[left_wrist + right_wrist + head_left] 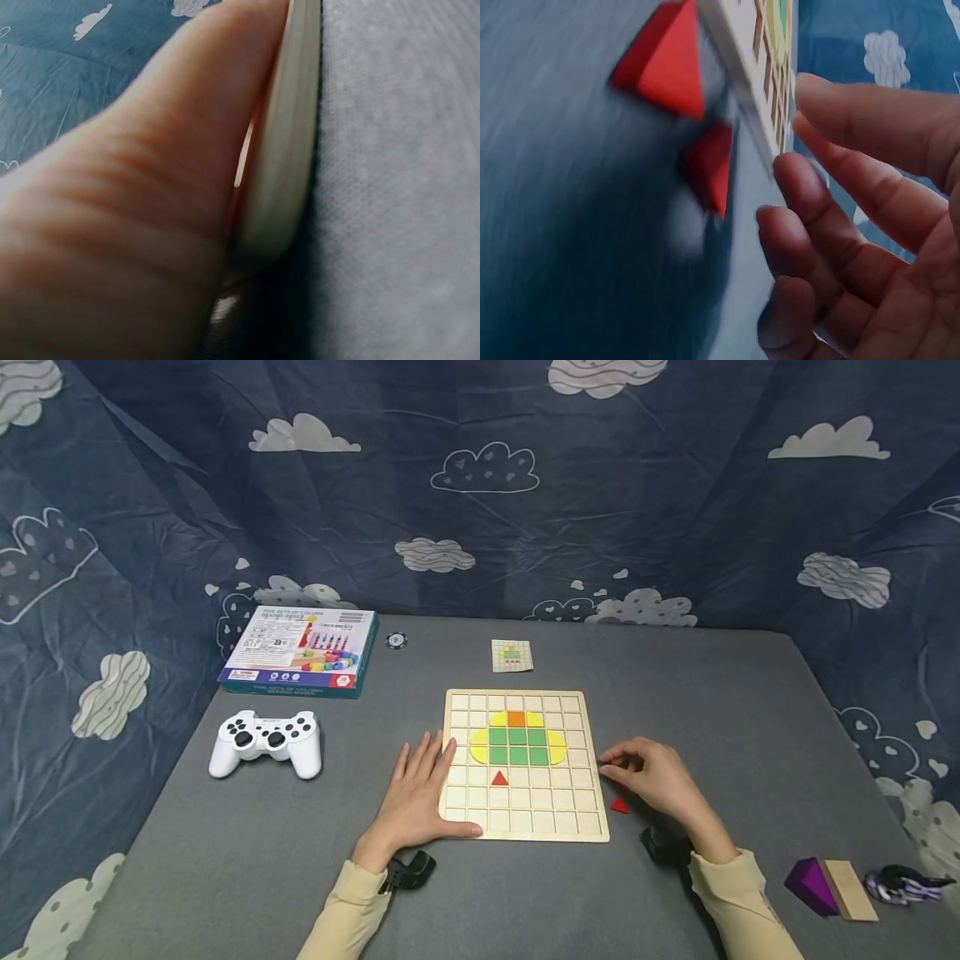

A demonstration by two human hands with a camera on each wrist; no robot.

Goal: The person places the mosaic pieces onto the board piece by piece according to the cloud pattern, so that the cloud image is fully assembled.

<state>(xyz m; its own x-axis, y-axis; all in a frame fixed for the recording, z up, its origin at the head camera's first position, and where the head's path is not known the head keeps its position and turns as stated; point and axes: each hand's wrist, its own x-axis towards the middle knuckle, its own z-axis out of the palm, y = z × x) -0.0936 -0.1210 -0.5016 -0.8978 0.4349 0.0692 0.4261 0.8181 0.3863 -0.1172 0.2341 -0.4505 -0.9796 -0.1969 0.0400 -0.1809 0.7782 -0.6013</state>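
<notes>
A wooden grid board [551, 820] lies flat on the table. Green squares [517, 747], an orange square [516, 718] and yellow curved pieces [480, 748] form a shape on it, with a red triangle [499, 779] below. My left hand [415, 795] rests spread along the board's left edge, thumb across its lower left corner. Just off the right edge, my right hand [651, 774] hovers with bent fingers and nothing visible between them. Two red triangular pieces [667, 64] appear beside the board in the right wrist view; the head view shows one loose red piece [619, 806].
Behind the board lies a small pattern card [512, 656]. A boxed set [300, 652], a round chip [397, 641] and a white game controller [266, 745] are at left. At right sit a purple block [813, 885], a wooden block [849, 891] and a dark figurine [906, 885].
</notes>
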